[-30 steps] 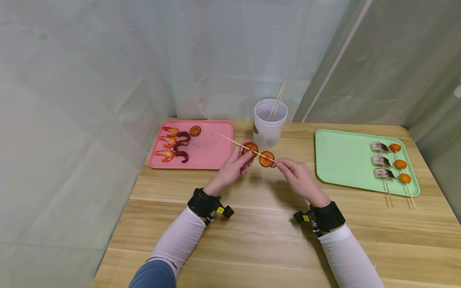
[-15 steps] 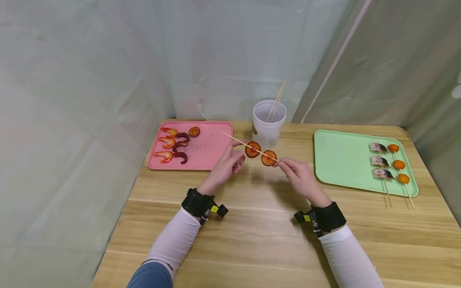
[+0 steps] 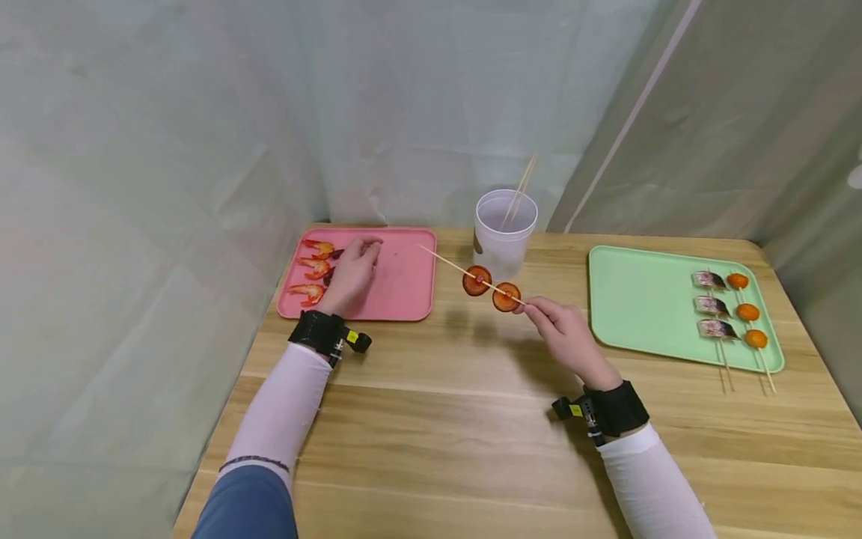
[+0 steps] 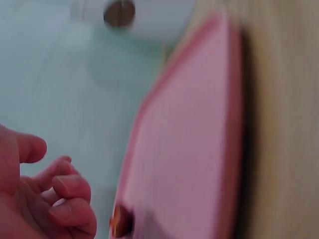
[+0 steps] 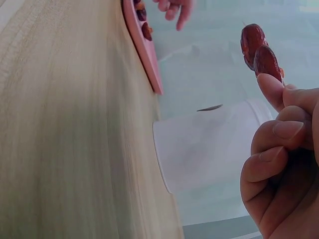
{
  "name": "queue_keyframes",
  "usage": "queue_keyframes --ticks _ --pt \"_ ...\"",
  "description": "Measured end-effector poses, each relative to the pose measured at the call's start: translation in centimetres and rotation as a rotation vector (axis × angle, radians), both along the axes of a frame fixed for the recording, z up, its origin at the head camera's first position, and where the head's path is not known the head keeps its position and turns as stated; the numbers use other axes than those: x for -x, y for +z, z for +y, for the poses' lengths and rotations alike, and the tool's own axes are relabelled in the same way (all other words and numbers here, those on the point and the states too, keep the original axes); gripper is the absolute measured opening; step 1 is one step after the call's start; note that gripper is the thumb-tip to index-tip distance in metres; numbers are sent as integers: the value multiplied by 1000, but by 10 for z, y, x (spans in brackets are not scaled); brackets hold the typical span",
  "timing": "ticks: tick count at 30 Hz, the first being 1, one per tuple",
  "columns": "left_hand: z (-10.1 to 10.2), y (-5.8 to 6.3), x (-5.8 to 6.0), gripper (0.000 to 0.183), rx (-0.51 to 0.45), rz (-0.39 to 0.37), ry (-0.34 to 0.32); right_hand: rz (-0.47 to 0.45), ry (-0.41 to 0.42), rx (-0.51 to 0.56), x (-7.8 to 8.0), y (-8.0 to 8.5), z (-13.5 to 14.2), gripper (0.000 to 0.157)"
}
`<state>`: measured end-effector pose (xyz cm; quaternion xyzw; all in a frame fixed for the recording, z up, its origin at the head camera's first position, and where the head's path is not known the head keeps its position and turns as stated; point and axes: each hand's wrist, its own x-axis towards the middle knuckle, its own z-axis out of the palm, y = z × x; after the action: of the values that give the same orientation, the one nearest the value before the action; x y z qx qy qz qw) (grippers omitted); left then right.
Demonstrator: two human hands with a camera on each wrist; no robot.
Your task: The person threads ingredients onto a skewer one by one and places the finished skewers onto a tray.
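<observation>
My right hand (image 3: 564, 333) pinches the lower end of a bamboo skewer (image 3: 438, 256), held in the air with its tip pointing left and away. Two round brown mushroom-like slices (image 3: 472, 287) are threaded on it, a short way apart; they look dark and glossy in the right wrist view. Over the pink tray (image 3: 404, 288) hovers my left hand (image 3: 352, 275), fingers loosely bent and holding nothing. A similar brown slice (image 4: 122, 220) lies on that tray, apart from the fingers in the left wrist view; the hand hides it in the head view.
Several orange-red shrimp pieces (image 3: 315, 267) line the pink tray's left, with dark curled pieces (image 3: 328, 278) partly hidden. A white cup (image 3: 500, 251) holding thin skewers stands at the back. On the right, a green tray (image 3: 640, 299) bears skewered fish pieces (image 3: 710, 305) and orange balls (image 3: 747, 311).
My left hand has let go of the slice on the skewer and moved left over the pink tray. The right hand still holds the skewer, nearly in place.
</observation>
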<state>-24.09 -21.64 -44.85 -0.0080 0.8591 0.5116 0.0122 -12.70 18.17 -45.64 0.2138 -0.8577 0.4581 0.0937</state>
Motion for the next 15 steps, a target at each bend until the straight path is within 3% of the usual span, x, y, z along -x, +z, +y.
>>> queue_keyframes --ticks 3,6,10,15 --pt "-17 0 21 47 102 -23 81 -13 3 4 0 0 0 18" --pt "-28 -1 40 44 230 -13 109 -23 4 6 0 1 1 19" --pt "-35 -3 58 43 361 -7 82 -28 2 0 0 1 1 19" --pt "-37 -2 68 36 517 -1 34 -30 8 2 0 2 0 19"
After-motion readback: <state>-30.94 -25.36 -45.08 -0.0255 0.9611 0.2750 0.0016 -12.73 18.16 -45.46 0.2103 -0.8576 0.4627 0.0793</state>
